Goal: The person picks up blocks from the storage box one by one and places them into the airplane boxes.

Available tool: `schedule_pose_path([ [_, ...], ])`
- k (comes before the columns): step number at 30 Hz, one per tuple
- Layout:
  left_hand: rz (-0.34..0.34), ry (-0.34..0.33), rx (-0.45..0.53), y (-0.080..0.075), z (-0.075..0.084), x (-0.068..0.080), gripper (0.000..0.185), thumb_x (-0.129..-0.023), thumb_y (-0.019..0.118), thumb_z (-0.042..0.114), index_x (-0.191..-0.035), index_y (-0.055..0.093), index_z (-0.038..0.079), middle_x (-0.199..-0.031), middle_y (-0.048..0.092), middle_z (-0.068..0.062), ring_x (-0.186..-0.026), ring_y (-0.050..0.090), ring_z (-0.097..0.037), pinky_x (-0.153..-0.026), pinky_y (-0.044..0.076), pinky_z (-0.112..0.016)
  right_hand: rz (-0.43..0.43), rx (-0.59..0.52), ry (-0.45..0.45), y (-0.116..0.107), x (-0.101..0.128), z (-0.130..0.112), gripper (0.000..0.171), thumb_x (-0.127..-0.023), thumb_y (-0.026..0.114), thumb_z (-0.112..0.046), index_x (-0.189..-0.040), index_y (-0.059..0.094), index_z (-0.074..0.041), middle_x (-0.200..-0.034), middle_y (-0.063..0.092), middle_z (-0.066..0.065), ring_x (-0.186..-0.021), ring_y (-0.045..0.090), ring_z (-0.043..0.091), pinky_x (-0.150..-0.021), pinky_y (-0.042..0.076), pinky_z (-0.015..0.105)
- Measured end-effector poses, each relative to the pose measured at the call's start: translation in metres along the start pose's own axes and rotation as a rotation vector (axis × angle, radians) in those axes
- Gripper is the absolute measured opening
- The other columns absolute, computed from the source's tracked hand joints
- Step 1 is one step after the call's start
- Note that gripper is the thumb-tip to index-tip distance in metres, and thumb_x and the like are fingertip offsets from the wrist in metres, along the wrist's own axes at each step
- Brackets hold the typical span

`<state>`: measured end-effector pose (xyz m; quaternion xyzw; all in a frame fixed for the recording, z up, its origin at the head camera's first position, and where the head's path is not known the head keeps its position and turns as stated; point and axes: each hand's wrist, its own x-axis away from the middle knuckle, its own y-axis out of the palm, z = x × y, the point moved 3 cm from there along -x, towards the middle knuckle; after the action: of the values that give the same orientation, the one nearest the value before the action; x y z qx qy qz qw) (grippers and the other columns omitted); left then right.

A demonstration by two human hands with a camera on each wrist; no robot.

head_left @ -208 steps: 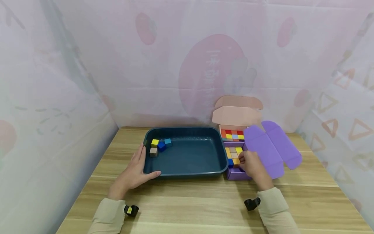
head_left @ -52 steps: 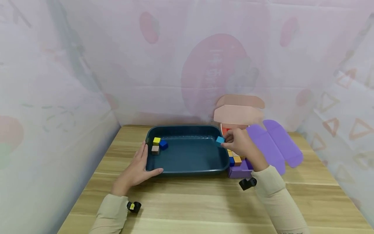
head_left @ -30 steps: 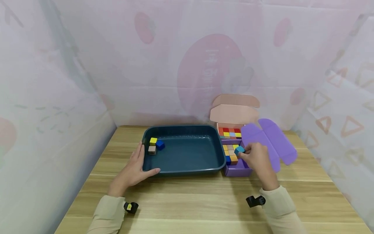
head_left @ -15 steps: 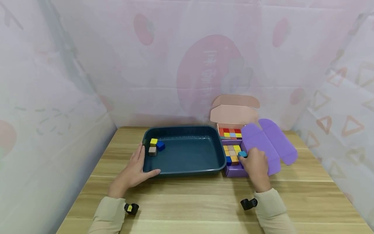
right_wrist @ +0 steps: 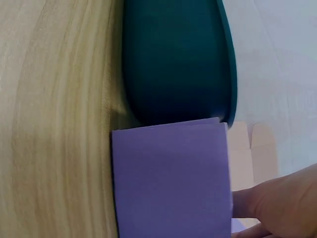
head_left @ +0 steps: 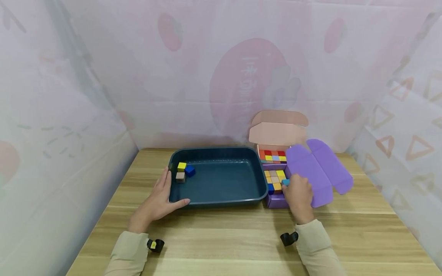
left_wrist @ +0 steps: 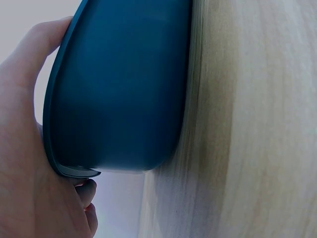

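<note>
My left hand (head_left: 153, 203) rests on the near left corner of a dark teal tray (head_left: 221, 202), fingers straight along its side and thumb over the front rim. In the left wrist view the hand (left_wrist: 29, 129) lies along the rim outside the tray wall (left_wrist: 119, 89). My right hand (head_left: 298, 196) reaches into an open purple box (head_left: 277, 203) and pinches a light blue cube (head_left: 285, 182), partly hidden by the fingers. Beside it in the box sit several yellow, orange and wood-coloured cubes and a blue cube (head_left: 271, 188). The right wrist view shows the box's outer wall (right_wrist: 171, 178).
In the tray's left end lie a yellow cube (head_left: 182, 166), a blue cube (head_left: 189, 171) and a wood-coloured cube (head_left: 180, 177). Behind the purple box stands an open peach box (head_left: 277, 133) with several coloured cubes. The purple lid (head_left: 312, 172) spreads right over the wooden table (head_left: 221, 237).
The light blue cube has gone from the tray to the purple box in my right hand, which has lowered beside the other cubes there. My left hand stays on the tray.
</note>
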<state>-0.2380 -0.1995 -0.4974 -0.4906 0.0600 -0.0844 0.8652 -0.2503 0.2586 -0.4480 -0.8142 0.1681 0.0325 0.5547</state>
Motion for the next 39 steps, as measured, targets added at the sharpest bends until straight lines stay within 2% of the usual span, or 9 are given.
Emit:
schedule_pose_path([
  [12, -0.001, 0.004, 0.007, -0.002, 0.001, 0.001, 0.133, -0.087, 0.065, 0.079, -0.169, -0.007, 0.003, -0.179, -0.014, -0.015, -0.163, 0.004, -0.052, -0.126, 0.016, -0.075, -0.086, 0.01, -0.021, 0.009, -0.004, 0.0, 0.021, -0.091, 0.077, -0.008, -0.089, 0.072, 0.012, -0.088, 0.074, 0.031, -0.076, 0.073, 0.044, -0.063, 0.059, 0.055],
  [19, 0.007, 0.006, 0.0, -0.002, 0.002, -0.001, 0.133, -0.087, 0.064, 0.08, -0.169, -0.005, 0.002, -0.179, -0.012, -0.017, -0.163, 0.005, -0.052, -0.126, 0.016, -0.075, -0.182, 0.019, -0.031, 0.01, -0.007, 0.001, 0.022, -0.094, 0.074, -0.007, -0.095, 0.069, 0.014, -0.094, 0.074, 0.033, -0.082, 0.074, 0.045, -0.066, 0.06, 0.055],
  [24, 0.002, 0.0, -0.001, 0.0, 0.0, 0.0, 0.133, -0.087, 0.064, 0.08, -0.169, -0.006, 0.003, -0.179, -0.013, -0.016, -0.163, 0.005, -0.051, -0.126, 0.016, -0.074, -0.263, 0.017, -0.037, 0.011, -0.01, 0.002, 0.018, -0.096, 0.07, -0.005, -0.095, 0.068, 0.013, -0.091, 0.072, 0.029, -0.074, 0.066, 0.033, -0.062, 0.055, 0.045],
  [29, 0.007, 0.007, 0.0, 0.001, -0.001, 0.001, 0.133, -0.087, 0.065, 0.08, -0.169, -0.005, 0.002, -0.179, -0.012, -0.017, -0.163, 0.005, -0.051, -0.126, 0.017, -0.074, -0.292, 0.022, -0.04, 0.004, -0.01, -0.005, 0.019, -0.096, 0.071, -0.006, -0.098, 0.07, 0.013, -0.084, 0.069, 0.02, -0.067, 0.057, 0.025, -0.058, 0.047, 0.035],
  [32, 0.006, 0.009, 0.001, 0.001, -0.001, 0.001, 0.133, -0.087, 0.064, 0.081, -0.169, -0.005, 0.002, -0.179, -0.012, -0.017, -0.163, 0.005, -0.052, -0.126, 0.017, -0.074, -0.268, 0.034, -0.075, -0.004, -0.007, -0.017, 0.023, -0.096, 0.074, -0.011, -0.094, 0.072, 0.011, -0.072, 0.062, 0.012, -0.062, 0.055, 0.022, -0.055, 0.045, 0.032],
  [34, 0.005, 0.01, 0.002, 0.001, -0.001, 0.002, 0.133, -0.087, 0.064, 0.081, -0.169, -0.005, 0.002, -0.179, -0.012, -0.016, -0.163, 0.005, -0.052, -0.126, 0.017, -0.075, -0.242, 0.03, -0.117, -0.01, -0.007, -0.027, 0.025, -0.095, 0.077, -0.014, -0.094, 0.073, 0.011, -0.07, 0.063, 0.013, -0.06, 0.056, 0.022, -0.054, 0.046, 0.032],
  [37, 0.007, 0.008, 0.002, 0.0, 0.0, 0.001, 0.133, -0.087, 0.065, 0.08, -0.169, -0.005, 0.002, -0.179, -0.013, -0.015, -0.163, 0.005, -0.051, -0.126, 0.017, -0.075, -0.229, -0.012, -0.198, -0.015, -0.009, -0.042, 0.026, -0.095, 0.078, -0.016, -0.1, 0.075, 0.01, -0.08, 0.071, 0.019, -0.065, 0.063, 0.024, -0.059, 0.055, 0.036],
  [39, 0.008, 0.005, 0.002, 0.0, 0.0, 0.001, 0.133, -0.087, 0.065, 0.081, -0.169, -0.005, 0.003, -0.179, -0.015, -0.013, -0.163, 0.005, -0.051, -0.126, 0.017, -0.075, -0.239, -0.047, -0.258, -0.015, -0.013, -0.053, 0.03, -0.095, 0.079, -0.016, -0.11, 0.076, 0.01, -0.097, 0.077, 0.023, -0.075, 0.07, 0.027, -0.07, 0.063, 0.041],
])
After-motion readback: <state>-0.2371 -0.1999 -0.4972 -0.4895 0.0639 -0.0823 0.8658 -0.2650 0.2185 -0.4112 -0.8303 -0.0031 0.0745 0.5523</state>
